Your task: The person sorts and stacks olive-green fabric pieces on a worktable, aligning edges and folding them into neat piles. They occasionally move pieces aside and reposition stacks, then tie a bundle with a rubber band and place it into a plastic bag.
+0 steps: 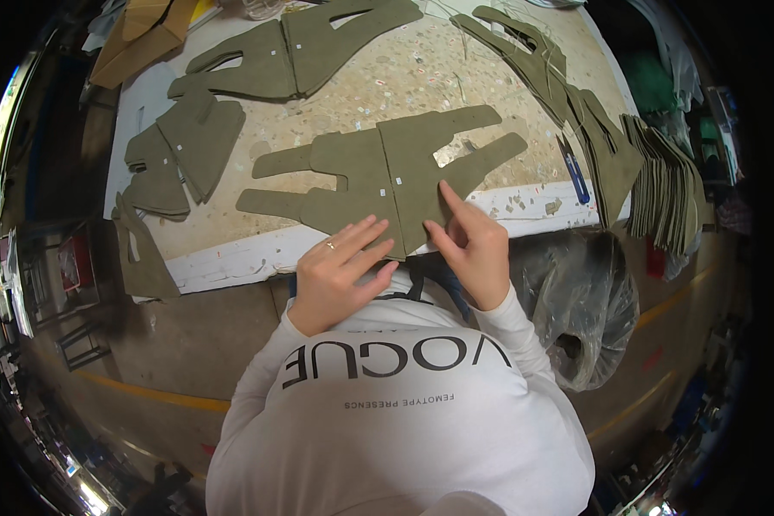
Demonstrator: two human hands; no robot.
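Observation:
Two olive-green cut fabric pieces lie edge to edge at the front of the table, each with a small white sticker by the seam between them. My left hand [344, 273] rests with fingers stretched over the near edge of the left fabric piece [344, 155]; a ring is on one finger. On the right fabric piece [421, 172], my right hand [473, 249] touches the surface with its index finger extended and its thumb apart. Neither hand grips anything. The other fingers of the right hand are curled and partly hidden.
More olive pieces [292, 52] lie at the back, with smaller stacks [176, 155] on the left. Blue thread snips [574, 170] sit near a long stack [606, 155] on the right; several pieces [666, 185] hang over that edge. A clear plastic bag [589, 310] stands below. Scraps litter the table [318, 107].

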